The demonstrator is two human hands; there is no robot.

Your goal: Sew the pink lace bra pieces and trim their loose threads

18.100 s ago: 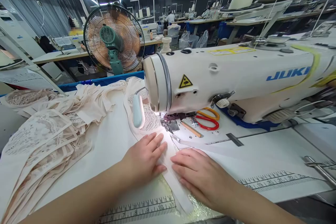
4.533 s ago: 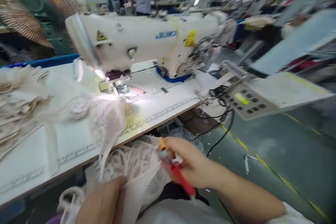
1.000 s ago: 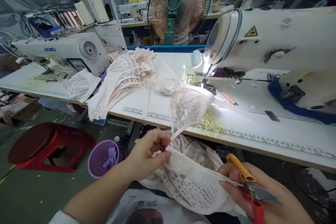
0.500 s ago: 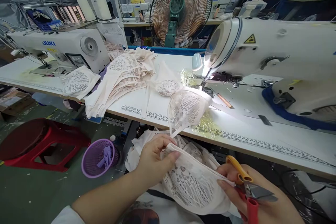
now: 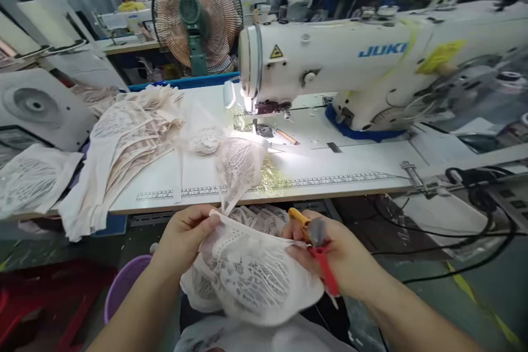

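Between my two hands, in front of the table edge, a white lace bra piece (image 5: 256,275) is stretched by its upper edge, the lace cup hanging below. My left hand (image 5: 183,245) is closed, pinching the edge's left end between thumb and fingers. At the other end my right hand (image 5: 340,256) pinches the same edge and also keeps a pair of scissors (image 5: 317,231) with yellow and red handles in its grip. The blades are blurred. A strip runs from near my left fingertips up to a lace cup (image 5: 241,162) lying by the sewing machine's lit needle.
The white sewing machine (image 5: 322,60) stands across the table at the right. A pile of lace pieces (image 5: 132,137) overhangs the table's front edge at left. Below are a purple basket (image 5: 119,286) and a red stool (image 5: 61,297). A fan (image 5: 198,16) stands behind; cables (image 5: 454,234) hang at right.
The view has swung right, so the table and machines appear further left and more of the right machine shows. Both hands still grip the lace piece; the scissors have turned in my right hand.
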